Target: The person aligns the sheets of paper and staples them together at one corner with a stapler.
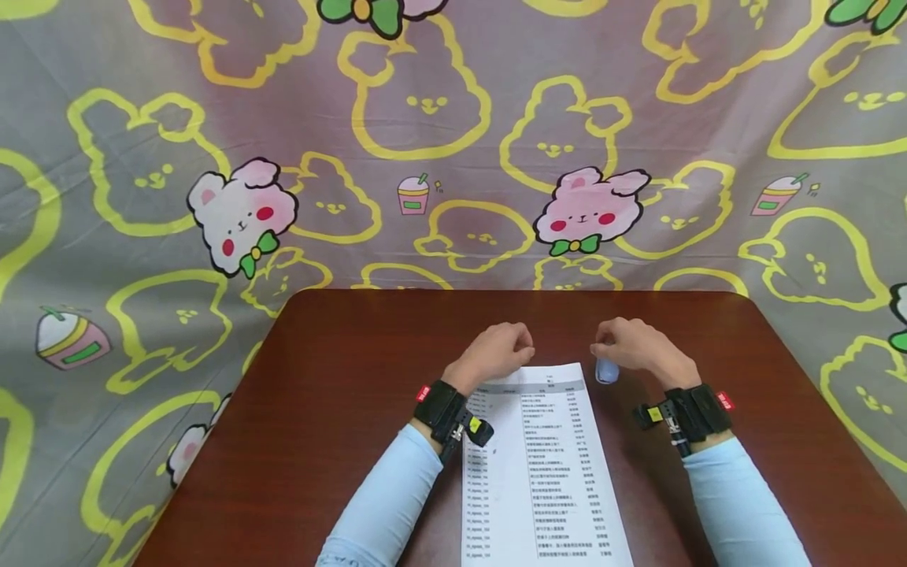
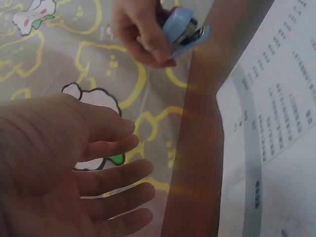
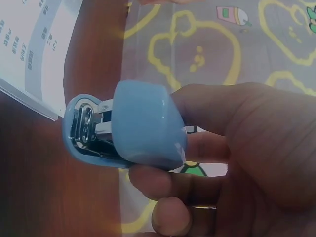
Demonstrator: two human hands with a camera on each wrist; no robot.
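A small light-blue stapler (image 3: pixel 148 123) is pinched between the thumb and fingers of my right hand (image 1: pixel 633 346), its metal mouth turned toward the paper in the right wrist view. In the head view the stapler (image 1: pixel 607 370) hangs under that hand, just right of the paper's top corner. My left hand (image 1: pixel 496 351) hovers over the upper left corner of a printed sheet (image 1: pixel 546 472), and nothing is in its grasp. Its fingers (image 2: pixel 123 197) are loosely extended and spread in the left wrist view. Several sheets seem stacked, judging by the edge in the right wrist view.
The brown wooden table (image 1: pixel 319 409) carries the paper near its front middle. Behind it hangs a patterned curtain (image 1: pixel 453 157) with yellow bear outlines. Each wrist wears a black strap with a small camera (image 1: pixel 479 431).
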